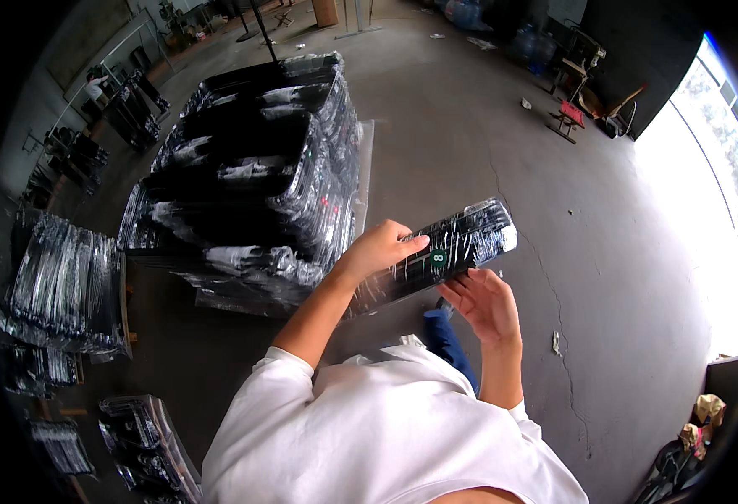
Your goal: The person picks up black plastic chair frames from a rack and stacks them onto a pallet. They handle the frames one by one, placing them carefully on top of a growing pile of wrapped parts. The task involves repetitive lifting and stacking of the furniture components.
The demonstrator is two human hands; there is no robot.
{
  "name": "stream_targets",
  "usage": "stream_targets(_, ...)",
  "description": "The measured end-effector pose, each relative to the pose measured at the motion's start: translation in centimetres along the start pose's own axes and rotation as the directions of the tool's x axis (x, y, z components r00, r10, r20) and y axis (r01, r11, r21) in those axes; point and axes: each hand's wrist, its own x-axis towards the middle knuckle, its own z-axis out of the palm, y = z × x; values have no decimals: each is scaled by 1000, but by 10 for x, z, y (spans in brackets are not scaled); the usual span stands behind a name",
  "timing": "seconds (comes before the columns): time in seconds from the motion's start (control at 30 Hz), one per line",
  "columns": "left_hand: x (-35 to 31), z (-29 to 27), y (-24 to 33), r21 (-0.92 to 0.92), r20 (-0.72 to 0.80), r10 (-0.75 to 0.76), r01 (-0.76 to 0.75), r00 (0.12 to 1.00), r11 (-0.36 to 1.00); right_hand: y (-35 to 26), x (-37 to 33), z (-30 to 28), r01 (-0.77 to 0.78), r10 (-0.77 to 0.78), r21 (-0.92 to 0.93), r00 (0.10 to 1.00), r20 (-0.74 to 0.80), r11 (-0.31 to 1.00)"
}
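In front of my body, a long, narrow black bundle [461, 239] wrapped in shiny clear plastic film lies at a slant, its far end up to the right. A round green sticker [438, 258] sits on its face. My left hand [381, 249] grips the bundle's near part, thumb laid across the top and the other fingers largely hidden. Below the sticker, my right hand [485, 304] has its palm turned up and fingers stretched out, the fingertips at the bundle's lower edge. The bundle's near-left end is blurred beside my left forearm.
A large stack of film-wrapped black goods [251, 168] stands just ahead to the left. More wrapped stacks [62, 286] line the left side. A red-seated stool [569, 118] is at the far right, near a bright doorway [680, 176]. The grey floor [604, 294] has a long crack.
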Motion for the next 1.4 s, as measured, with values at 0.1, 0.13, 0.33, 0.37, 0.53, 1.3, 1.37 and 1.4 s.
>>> stream_targets(0.1,82,-7,-13,-98,5,-30,30,1000,995,-47,68,-10,-53,53,12,998,40,999)
stream_targets(0.13,108,-14,-12,-80,3,-60,60,998,995,-61,92,-15,-51,49,34,997,61,998)
stream_targets(0.33,248,-51,-16,-206,30,-181,183,983,961,-149,243,-31,-240,242,-31,961,133,970)
stream_targets(0.37,264,-58,-18,-207,-34,-209,198,977,958,-162,265,-28,-264,268,-45,953,144,964)
stream_targets(0.53,329,-90,-16,-205,-273,-355,306,894,930,-210,363,-4,-374,393,-132,902,179,918)
stream_targets(1.3,599,-220,-132,-455,-515,-653,468,555,757,-260,799,69,-637,763,-603,642,-71,480)
stream_targets(1.37,615,-226,-149,-508,-496,-709,494,502,705,-253,829,77,-689,803,-604,581,-129,402)
stream_targets(1.4,621,-232,-154,-544,-453,-753,521,477,658,-249,845,77,-718,804,-597,563,-193,359)
